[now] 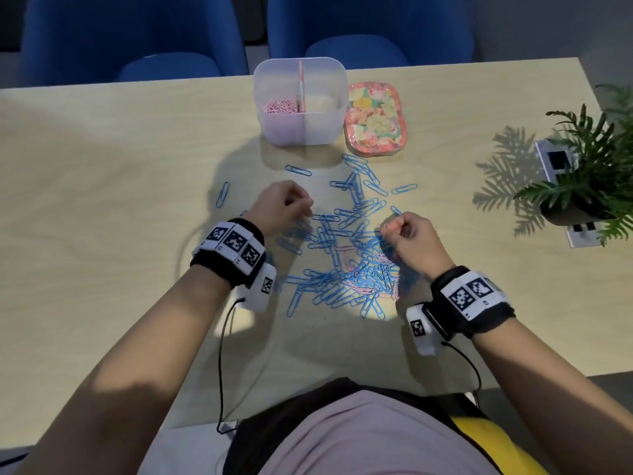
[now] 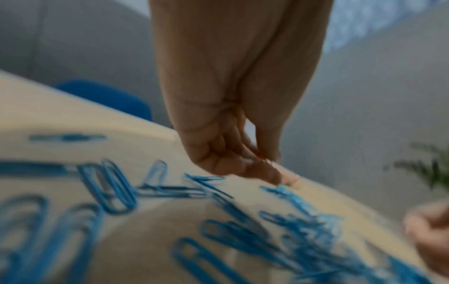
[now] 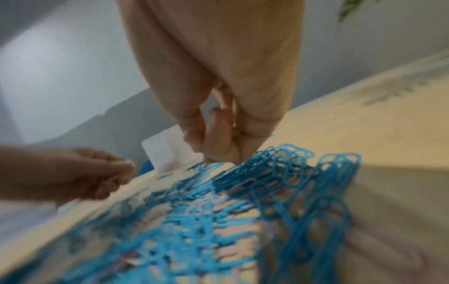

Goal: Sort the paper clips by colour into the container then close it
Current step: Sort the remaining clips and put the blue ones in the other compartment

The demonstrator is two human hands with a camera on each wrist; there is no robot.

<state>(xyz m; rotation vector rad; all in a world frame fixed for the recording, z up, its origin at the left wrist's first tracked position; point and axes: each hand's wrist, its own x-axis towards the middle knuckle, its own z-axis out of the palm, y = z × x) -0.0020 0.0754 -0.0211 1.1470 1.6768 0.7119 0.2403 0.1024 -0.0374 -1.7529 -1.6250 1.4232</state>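
Head view: blue paper clips (image 1: 346, 248) with a few pink ones (image 1: 363, 286) lie heaped on the desk (image 1: 102, 173), just before the divided container (image 1: 299, 101). Left hand (image 1: 284, 207) and right hand (image 1: 411, 240) hover over the heap, fingers curled; whether either pinches a clip cannot be told.

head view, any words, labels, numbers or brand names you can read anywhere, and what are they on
No text can be read in any view.
Wristbands on the left hand and right hand: black-and-white square marker patterns; tiny marks beside them are too small to read.
Floral lid: flower print only, no words.
Container: no label visible.
White blocks by the plant: black squares, no letters.
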